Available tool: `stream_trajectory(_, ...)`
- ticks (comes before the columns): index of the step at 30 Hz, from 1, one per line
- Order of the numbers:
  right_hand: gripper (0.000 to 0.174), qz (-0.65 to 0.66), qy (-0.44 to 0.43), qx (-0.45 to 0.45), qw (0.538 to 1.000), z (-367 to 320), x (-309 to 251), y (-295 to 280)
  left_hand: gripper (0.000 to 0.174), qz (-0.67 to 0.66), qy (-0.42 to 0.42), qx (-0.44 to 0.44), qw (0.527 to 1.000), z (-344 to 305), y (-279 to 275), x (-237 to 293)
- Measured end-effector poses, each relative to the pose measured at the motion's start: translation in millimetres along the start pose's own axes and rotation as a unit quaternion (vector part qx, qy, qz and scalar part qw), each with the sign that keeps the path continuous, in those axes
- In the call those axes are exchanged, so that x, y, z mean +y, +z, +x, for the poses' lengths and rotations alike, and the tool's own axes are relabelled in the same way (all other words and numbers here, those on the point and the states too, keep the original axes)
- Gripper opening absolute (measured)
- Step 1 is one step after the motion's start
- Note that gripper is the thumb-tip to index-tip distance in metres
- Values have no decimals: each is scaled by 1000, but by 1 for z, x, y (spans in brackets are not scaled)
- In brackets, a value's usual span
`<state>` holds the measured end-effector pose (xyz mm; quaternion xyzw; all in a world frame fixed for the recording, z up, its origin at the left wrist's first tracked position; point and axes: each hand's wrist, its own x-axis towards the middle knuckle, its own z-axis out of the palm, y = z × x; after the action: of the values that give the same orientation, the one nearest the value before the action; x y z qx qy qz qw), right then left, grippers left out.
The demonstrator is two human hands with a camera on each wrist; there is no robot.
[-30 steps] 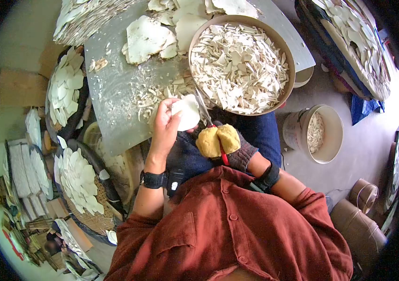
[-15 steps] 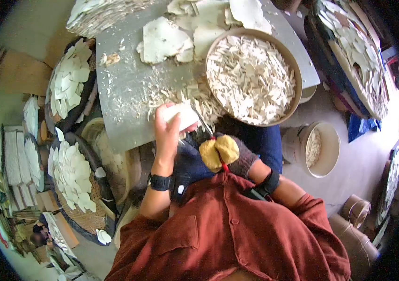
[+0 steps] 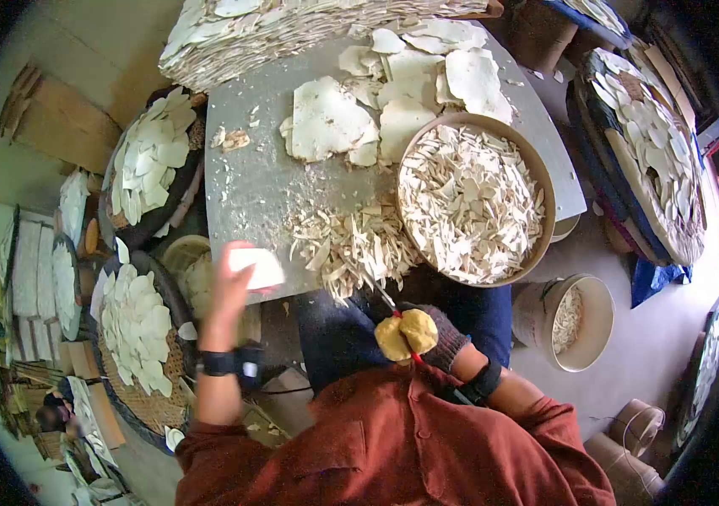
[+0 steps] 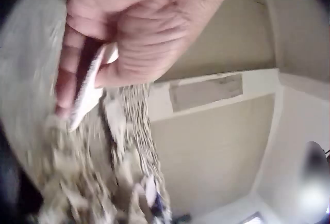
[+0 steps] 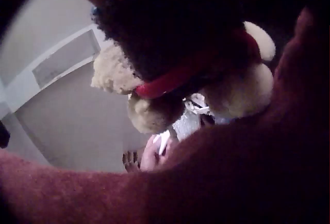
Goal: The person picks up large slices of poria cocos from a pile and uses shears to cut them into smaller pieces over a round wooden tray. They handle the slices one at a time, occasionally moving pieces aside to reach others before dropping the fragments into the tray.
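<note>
My bare left hand (image 3: 226, 291) pinches a thin, flat white piece (image 3: 260, 268) between thumb and fingers. It is over the table's near left edge, apart from the scissors. The left wrist view has the piece (image 4: 88, 92) edge-on, its outline sharp beside the thumb. In a dark knitted glove, my right hand (image 3: 445, 339) holds scissors (image 3: 385, 297) low over the lap. Yellow foam (image 3: 418, 330) pads their red handles, and the blades point up toward the scrap pile. The right wrist view is dark, with a red handle (image 5: 167, 82) and foam visible; glove and shirt hide much.
On the metal table (image 3: 250, 194) lie a pile of white offcuts (image 3: 355, 249), larger flat white sheets (image 3: 330, 118) and a stacked block of sheets (image 3: 292, 38). A round tray (image 3: 552, 198) full of slivers overhangs its near edge. A bucket (image 3: 602, 325) stands right; loaded baskets (image 3: 175, 337) stand left.
My left hand has moved left, away from the scissors, carrying the white piece. The right hand still holds the scissors near the lap. The head view has shifted, so the table appears lower.
</note>
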<state>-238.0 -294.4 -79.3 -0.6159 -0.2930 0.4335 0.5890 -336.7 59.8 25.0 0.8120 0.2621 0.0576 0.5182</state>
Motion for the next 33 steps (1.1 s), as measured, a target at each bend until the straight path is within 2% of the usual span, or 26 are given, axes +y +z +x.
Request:
stream_trajectory(1, 13, 149, 4, -13, 989, 0, 14, -2, 34, 101, 14, 32, 994, 6, -22, -6)
stream_trajectory(2, 15, 296, 8, -25, 955, 2, 28, -1, 38, 216, -18, 70, 974, 9, -35, 11)
stream_trajectory(3, 12, 305, 6, -31, 952, 3, 43, 3, 43, 328, -52, 107, 937, 13, -44, 29)
stream_trajectory(5, 13, 320, 2, -42, 947, 10, 66, 7, 50, 274, 83, 105, 952, 46, -29, 40)
stream_trajectory(6, 16, 302, 90, 5, 949, 5, 19, 5, 53, 243, 149, 102, 953, 65, -13, 48)
stream_trajectory(7, 22, 223, 41, 26, 974, 8, 28, 9, 57, 249, 159, 58, 954, 81, 12, 66)
stream_trajectory(8, 19, 220, 32, 14, 975, 11, 49, 12, 61, 254, 170, 13, 952, 98, 41, 86)
stream_trajectory(10, 29, 52, -26, 45, 997, 11, 7, 4, 59, 295, 266, -7, 918, 142, 88, 87)
stream_trajectory(13, 18, 73, 43, -2, 996, 9, 19, 1, 57, 509, 303, 74, 802, 188, 128, 70)
stream_trajectory(16, 14, 2, 20, -19, 1000, -2, 15, -11, 52, 503, 284, 72, 813, 205, 131, 63)
stream_trajectory(17, 13, -36, -3, -23, 999, -6, 12, -13, 50, 487, 290, 62, 822, 206, 128, 64)
stream_trajectory(19, 11, 9, -3, -13, 1000, -8, 11, -12, 46, 456, 293, 46, 839, 201, 114, 65)
stream_trajectory(20, 10, 31, -4, -11, 999, -7, 8, -11, 29, 445, 340, 96, 823, 202, 107, 69)
stream_trajectory(22, 9, 1, 12, -12, 1000, -10, -7, -12, 23, 350, 332, 163, 861, 187, 84, 89)
stream_trajectory(23, 11, 27, 21, -15, 999, -11, -4, -10, 20, 299, 327, 195, 875, 179, 74, 97)
stream_trajectory(25, 16, 76, 40, -19, 996, -12, 9, -7, 19, 247, 216, 296, 897, 169, 54, 93)
stream_trajectory(26, 17, 259, 128, -5, 957, -14, 25, -4, 20, 126, 196, 294, 927, 153, 50, 106)
stream_trajectory(27, 18, 280, 119, -6, 952, -11, 40, 0, 21, -78, 168, 260, 948, 147, 42, 99)
stream_trajectory(28, 18, 302, 113, -6, 947, -10, 55, 5, 23, -183, 146, 237, 943, 136, 37, 93)
stream_trajectory(29, 19, 323, 107, -3, 940, -9, 39, 7, 25, -288, 121, 208, 927, 123, 36, 88)
stream_trajectory(30, 18, 196, 58, 4, 979, -13, 22, -2, 27, -322, 93, 193, 922, 110, 38, 84)
stream_trajectory(32, 20, 206, 21, -31, 978, -11, 46, 4, 30, -388, 31, 158, 907, 82, 47, 78)
stream_trajectory(33, 21, 203, 9, -18, 979, -14, 54, 4, 32, -398, 13, 145, 906, 69, 53, 76)
